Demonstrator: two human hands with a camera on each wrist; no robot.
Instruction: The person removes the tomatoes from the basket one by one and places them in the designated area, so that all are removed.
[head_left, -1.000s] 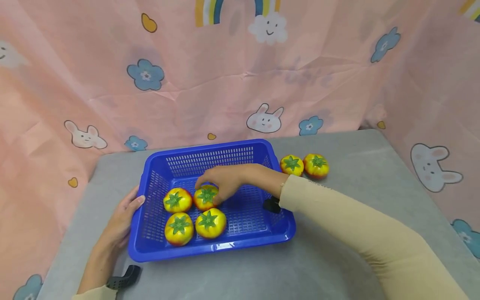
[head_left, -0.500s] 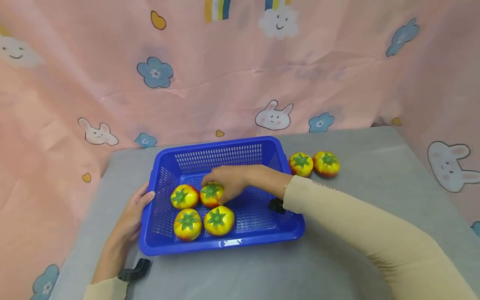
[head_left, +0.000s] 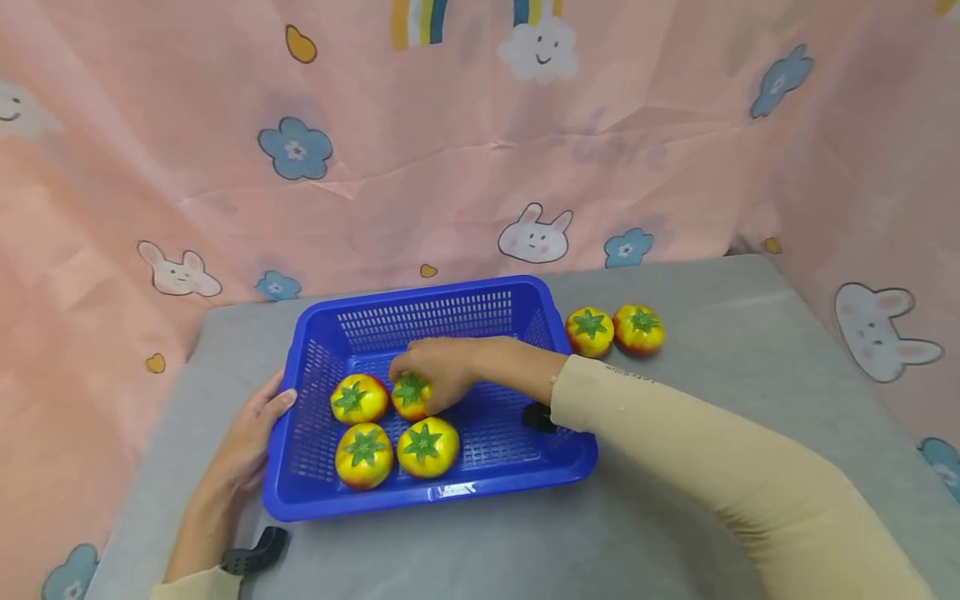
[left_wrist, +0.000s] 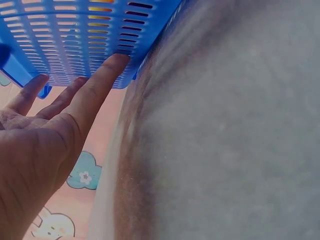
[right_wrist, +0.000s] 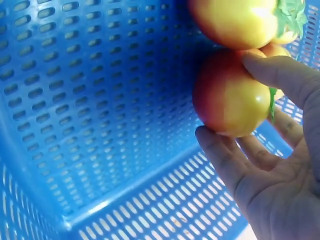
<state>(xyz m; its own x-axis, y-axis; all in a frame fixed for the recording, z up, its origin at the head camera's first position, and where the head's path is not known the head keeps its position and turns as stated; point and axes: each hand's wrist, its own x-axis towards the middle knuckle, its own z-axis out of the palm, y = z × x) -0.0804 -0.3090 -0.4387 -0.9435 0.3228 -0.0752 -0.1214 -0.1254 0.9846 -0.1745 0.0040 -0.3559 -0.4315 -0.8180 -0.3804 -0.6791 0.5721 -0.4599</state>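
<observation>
My right hand (head_left: 438,371) reaches into the blue basket (head_left: 360,502) and grips a yellow-red tomato (right_wrist: 230,95) with a green star-shaped top. The thumb lies on one side of it and the fingertips on the other. Close around the held tomato sit a back-left tomato (head_left: 359,399), a front-left tomato (head_left: 364,456) and a front-right tomato (head_left: 428,447). At the basket's left end, my left hand (head_left: 251,437) holds it, thumb on the rim and fingers (left_wrist: 95,90) against the slotted outer wall.
Two more tomatoes stand side by side on the grey table (head_left: 675,467), past the basket's right end: a nearer one (head_left: 590,332) and a farther one (head_left: 639,329). A pink printed cloth (head_left: 420,167) hangs behind and beside the table. Inside the basket, bare slotted floor (right_wrist: 100,125) shows.
The head view has swung slightly right and back. My right hand has closed in a little on the tomato, covering more of it, and the tomato sits slightly nearer its left neighbour. The left hand keeps its hold.
</observation>
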